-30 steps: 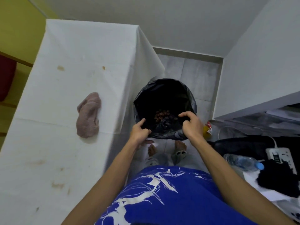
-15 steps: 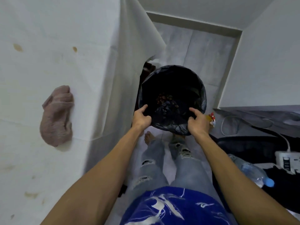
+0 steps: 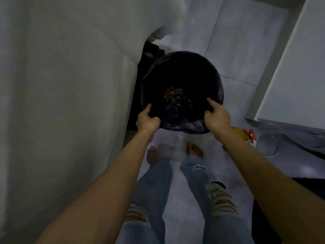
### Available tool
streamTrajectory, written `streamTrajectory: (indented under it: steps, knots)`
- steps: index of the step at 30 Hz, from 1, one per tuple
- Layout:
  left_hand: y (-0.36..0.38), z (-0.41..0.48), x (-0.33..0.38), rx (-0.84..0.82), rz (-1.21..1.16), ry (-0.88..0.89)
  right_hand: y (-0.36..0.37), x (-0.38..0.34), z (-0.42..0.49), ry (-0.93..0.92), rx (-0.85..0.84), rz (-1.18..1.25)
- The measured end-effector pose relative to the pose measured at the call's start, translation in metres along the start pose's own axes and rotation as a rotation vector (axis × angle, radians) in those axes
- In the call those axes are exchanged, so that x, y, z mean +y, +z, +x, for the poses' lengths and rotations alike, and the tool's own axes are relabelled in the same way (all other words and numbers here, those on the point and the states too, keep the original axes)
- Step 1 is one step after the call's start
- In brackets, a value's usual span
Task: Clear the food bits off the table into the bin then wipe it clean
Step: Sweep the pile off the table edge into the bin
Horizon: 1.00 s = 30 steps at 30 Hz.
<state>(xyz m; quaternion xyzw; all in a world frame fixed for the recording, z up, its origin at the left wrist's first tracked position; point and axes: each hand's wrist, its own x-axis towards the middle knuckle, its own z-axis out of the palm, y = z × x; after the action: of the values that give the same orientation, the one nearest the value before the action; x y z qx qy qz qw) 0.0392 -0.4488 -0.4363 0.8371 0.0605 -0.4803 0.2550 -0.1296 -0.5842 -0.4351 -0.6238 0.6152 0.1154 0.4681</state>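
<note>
A round bin (image 3: 182, 71) lined with a black bag sits low over the grey tiled floor, beside the hanging white tablecloth (image 3: 61, 103). Brown food bits (image 3: 173, 94) lie at its bottom. My left hand (image 3: 147, 120) grips the near left rim, thumb inside. My right hand (image 3: 217, 117) grips the near right rim the same way. The tabletop and the cloth rag are out of view.
My bare feet (image 3: 175, 154) and jeans stand on the floor just behind the bin. A dark table leg (image 3: 137, 95) shows left of the bin. A yellow and red item (image 3: 244, 136) and a grey mat lie right. A white cabinet (image 3: 290, 76) stands far right.
The view has tilted down and darkened; the tabletop and rag have left the frame. Both hands keep their grip and the bin has come lower, close to the floor.
</note>
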Motion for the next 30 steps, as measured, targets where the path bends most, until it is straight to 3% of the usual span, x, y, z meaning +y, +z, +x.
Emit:
streamTrajectory:
  steps: [9,21,30]
  knots:
    - [0.049,0.103,-0.025,0.061,-0.042,0.004,0.069,0.045,0.093,0.056,0.059,0.056]
    - [0.081,0.153,-0.017,0.093,-0.128,0.090,0.094,0.046,0.154,0.054,0.181,0.077]
    - [0.036,0.086,0.003,0.007,0.008,0.201,0.062,0.003,0.100,0.119,-0.054,-0.050]
